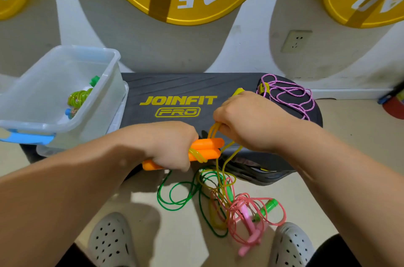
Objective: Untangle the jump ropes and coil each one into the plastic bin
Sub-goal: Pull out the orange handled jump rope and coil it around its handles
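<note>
Two orange handles are clamped together in the left hand, right hand pinching yellow rope loops beside them, other ropes tangled on the near floor, plastic bin far left.

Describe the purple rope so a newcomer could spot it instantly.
Start at the black JOINFIT PRO step platform against the wall. On its far right end, just beyond the right hand, the purple rope lies in loose loops. It is the only braided, speckled cord and the only rope lying wholly on the platform; the tangled ropes on the floor are smooth plastic.
</note>
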